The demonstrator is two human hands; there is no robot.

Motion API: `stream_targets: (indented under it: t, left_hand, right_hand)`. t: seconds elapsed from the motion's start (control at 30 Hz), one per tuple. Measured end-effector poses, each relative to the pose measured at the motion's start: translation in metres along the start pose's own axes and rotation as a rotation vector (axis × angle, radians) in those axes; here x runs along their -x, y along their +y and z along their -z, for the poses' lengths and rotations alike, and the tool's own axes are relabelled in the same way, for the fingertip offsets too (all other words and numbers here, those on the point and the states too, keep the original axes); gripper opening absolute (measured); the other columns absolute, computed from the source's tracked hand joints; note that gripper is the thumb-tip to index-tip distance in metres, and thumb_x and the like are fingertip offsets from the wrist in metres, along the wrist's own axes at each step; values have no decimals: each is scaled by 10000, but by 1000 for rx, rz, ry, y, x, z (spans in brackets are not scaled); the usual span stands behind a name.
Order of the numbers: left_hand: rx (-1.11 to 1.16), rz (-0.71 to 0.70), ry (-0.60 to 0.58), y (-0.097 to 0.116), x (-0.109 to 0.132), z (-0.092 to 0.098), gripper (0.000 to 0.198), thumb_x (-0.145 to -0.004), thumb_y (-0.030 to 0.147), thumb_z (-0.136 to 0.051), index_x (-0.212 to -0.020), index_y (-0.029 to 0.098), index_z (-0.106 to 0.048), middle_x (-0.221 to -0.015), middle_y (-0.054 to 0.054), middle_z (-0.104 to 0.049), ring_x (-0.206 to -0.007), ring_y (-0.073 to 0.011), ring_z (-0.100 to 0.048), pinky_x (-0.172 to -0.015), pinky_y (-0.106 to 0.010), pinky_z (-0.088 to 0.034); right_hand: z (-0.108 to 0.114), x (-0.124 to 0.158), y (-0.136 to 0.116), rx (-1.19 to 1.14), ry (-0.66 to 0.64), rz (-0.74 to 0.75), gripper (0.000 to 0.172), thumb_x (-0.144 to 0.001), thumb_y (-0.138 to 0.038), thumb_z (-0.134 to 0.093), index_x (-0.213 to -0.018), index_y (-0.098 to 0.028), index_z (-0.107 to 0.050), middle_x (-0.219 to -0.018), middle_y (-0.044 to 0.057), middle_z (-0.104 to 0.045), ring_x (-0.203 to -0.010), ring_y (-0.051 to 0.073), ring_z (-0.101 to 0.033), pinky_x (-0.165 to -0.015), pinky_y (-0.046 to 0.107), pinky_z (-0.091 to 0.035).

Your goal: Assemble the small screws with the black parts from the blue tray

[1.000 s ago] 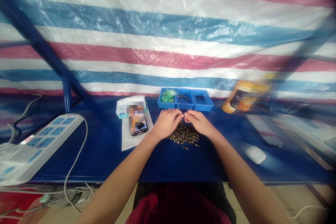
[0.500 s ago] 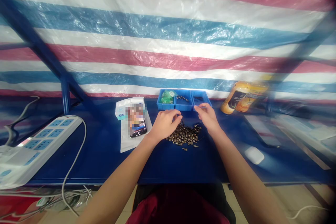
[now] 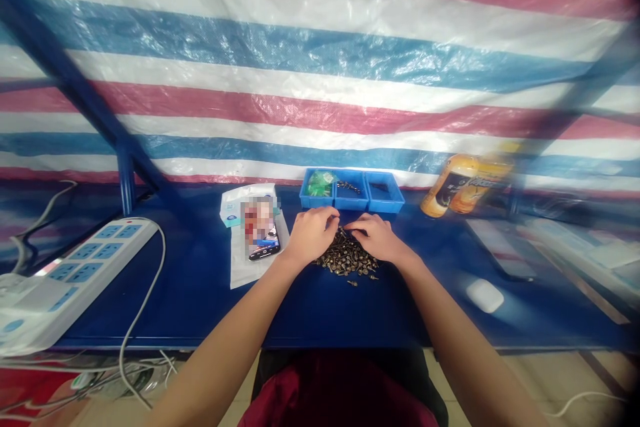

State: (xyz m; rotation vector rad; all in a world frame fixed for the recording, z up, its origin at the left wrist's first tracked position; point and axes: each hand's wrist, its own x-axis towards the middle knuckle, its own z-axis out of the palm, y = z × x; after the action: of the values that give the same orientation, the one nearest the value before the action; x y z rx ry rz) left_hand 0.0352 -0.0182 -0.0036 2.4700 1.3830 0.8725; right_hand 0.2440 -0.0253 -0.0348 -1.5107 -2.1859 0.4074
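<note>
Got L hand [image 3: 313, 235] & R hand [image 3: 379, 238] curled over brass parts pile [image 3: 349, 261] on worktop [image 3: 320, 310], near blue tray [image 3: 351, 206]; can't tell if either grip pinches a piece tbh.

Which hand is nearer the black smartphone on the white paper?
Left. The left hand sits just right of the black smartphone, the right hand farther off across the brass screw pile.
</note>
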Motion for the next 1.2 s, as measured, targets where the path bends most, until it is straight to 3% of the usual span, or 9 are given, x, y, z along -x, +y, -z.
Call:
stream_targets:
  t: [0.1,0.47,0.73,0.93,1.2]
  left_hand:
    - [0,0,-6,1,0,0,201,-955,296,-495,-1038,256,-674,-968,-10,-740,-932,-205,-679,-866,-336,-500]
    - [-15,-13,-13,0,0,-1,221,-971,281,-462,-1045,255,-669,-1008,-9,-740,-936,-208,-677,-841,-332,-492]
    - [-25,-14,-16,0,1,-1,234,-976,283,-452,-1057,263,-670,-1001,-14,-741,-937,-208,-677,-840,-330,-492]
    - [2,-9,-14,1,0,-1,214,-966,298,-476,-1036,260,-675,-987,-11,-741,-932,-205,-677,-844,-324,-492]
    - [26,-4,-17,1,0,0,204,-955,310,-496,-1041,254,-672,-955,-5,-741,-915,-202,-679,-854,-333,-494]
  right_hand:
    - [0,0,1,8,-22,10,366,-893,-169,-506,-1074,-374,-750,-1077,40,-667,-1030,252,-580,-923,446,-390]
    - [10,-2,8,-125,10,66,165,-875,-196,-566,-897,-239,-723,-961,49,-689,-901,202,-632,-852,358,-467]
    - [11,-3,4,-393,133,1,286,-916,-242,-451,-1150,-243,-616,-918,29,-690,-803,185,-645,-778,348,-498]
    - [10,-2,2,-581,74,-84,164,-848,-365,-604,-924,-222,-579,-847,14,-687,-675,163,-643,-672,313,-503]
    - [17,-5,-2,-462,159,-246,425,-877,-567,-545,-649,-208,-540,-592,-7,-591,-549,150,-537,-561,284,-401]
